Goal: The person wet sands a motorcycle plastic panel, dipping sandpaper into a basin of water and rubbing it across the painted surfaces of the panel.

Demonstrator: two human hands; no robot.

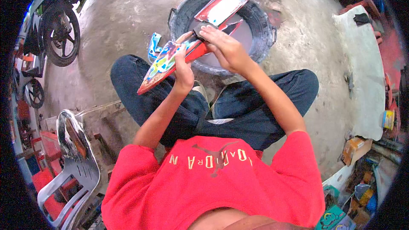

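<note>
My left hand (184, 71) grips the edge of a long, pointed motorcycle fairing panel (164, 66), patched in red, blue, white and yellow-green. The panel slants over my left knee, its tip down to the left and its other end over the tub. My right hand (228, 49) lies across the upper end, its fingers pressing a small dark grey piece like sandpaper (199, 30) against the surface. Its underside is hidden. Beneath is a round dark tub (181, 10) of cloudy water. A second red and white panel (226, 4) rests across the tub.
A small blue and white painted piece (154, 47) is on the floor left of the tub. A grey plastic chair (81, 166) stands at lower left, a motorcycle wheel (61, 34) at upper left. A pale board (362, 72) and a cardboard box (357, 150) are at right.
</note>
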